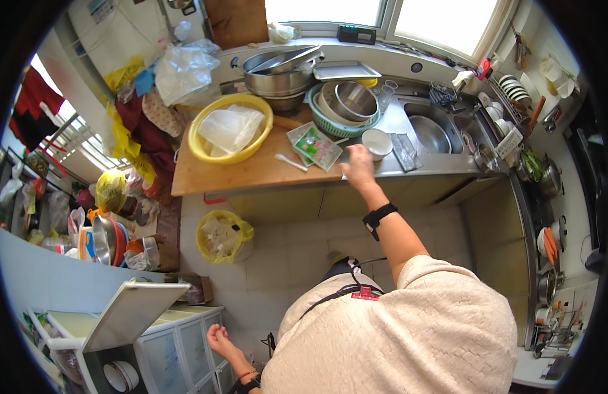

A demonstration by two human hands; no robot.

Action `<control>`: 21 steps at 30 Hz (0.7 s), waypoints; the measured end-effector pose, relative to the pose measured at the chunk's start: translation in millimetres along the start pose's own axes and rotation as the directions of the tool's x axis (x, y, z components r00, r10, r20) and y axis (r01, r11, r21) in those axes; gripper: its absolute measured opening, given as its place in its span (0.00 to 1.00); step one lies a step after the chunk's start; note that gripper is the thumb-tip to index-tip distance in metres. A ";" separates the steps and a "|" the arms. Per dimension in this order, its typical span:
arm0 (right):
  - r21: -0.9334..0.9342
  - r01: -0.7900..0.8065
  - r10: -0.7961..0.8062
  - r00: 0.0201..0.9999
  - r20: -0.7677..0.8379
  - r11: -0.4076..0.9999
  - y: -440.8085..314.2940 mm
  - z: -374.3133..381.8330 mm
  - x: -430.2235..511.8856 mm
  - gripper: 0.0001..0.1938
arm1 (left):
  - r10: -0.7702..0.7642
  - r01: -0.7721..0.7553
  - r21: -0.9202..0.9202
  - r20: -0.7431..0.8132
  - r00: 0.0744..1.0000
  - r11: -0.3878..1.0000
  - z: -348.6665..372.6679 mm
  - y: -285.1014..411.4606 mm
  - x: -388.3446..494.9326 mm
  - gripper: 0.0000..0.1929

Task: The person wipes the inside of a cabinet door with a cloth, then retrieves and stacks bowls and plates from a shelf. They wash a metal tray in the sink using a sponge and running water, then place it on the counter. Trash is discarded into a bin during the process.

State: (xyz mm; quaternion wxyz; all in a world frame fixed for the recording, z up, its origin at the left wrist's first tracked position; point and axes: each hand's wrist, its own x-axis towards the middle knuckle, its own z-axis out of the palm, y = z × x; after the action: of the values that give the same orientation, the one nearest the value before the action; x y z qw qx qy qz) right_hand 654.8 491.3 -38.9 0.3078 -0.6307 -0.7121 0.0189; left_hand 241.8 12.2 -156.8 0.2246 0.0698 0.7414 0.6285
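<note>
My right hand (359, 166), slightly blurred, is over the front edge of the counter. It is just left of a white bowl (377, 143) and beside a green-and-clear plastic packet (316, 147). A small white bit shows by its fingers, but whether they grip it is unclear. A white plastic spoon (290, 162) lies on the wooden board (225, 178), left of the packet. Low on the left, my left hand (219, 340) hangs beside a white cabinet (176, 349), fingers loosely curled and nothing visible in them.
A yellow basin (257, 144) holding white plastic bags, stacked steel pots (279, 81) and a teal basket (333, 128) of bowls crowd the counter. A steel sink (407, 106) is to the right. On the floor stands a yellow-lined bin (246, 231); a cabinet lid (136, 312) is raised.
</note>
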 end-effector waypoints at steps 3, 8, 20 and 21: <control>-0.180 -0.218 0.219 0.976 -0.014 0.959 91.9 3.8 32.0 0.30 | 0.031 -0.030 -0.039 0.019 0.999 0.999 77.1 19.3 12.6 0.09; -0.280 -0.024 0.109 0.950 0.291 0.960 165.4 22.2 41.3 0.23 | 0.003 0.029 -0.218 0.143 0.990 0.975 216.8 67.9 -22.8 0.09; 0.366 0.647 -0.727 0.466 0.504 0.669 53.6 -43.7 46.0 0.05 | -0.062 0.007 0.094 0.605 0.794 0.996 253.2 113.3 -90.8 0.14; 0.477 0.656 -0.802 0.379 0.462 0.585 15.1 -49.3 29.4 0.05 | -0.162 0.159 0.066 0.663 0.731 0.985 243.3 103.9 -91.4 0.24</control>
State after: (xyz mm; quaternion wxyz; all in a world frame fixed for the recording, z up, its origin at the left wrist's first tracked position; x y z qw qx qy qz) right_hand 690.6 503.3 6.9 0.0884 -0.1645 -0.9676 0.1697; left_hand 406.9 216.9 -60.8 0.5272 0.2254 0.6173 0.5387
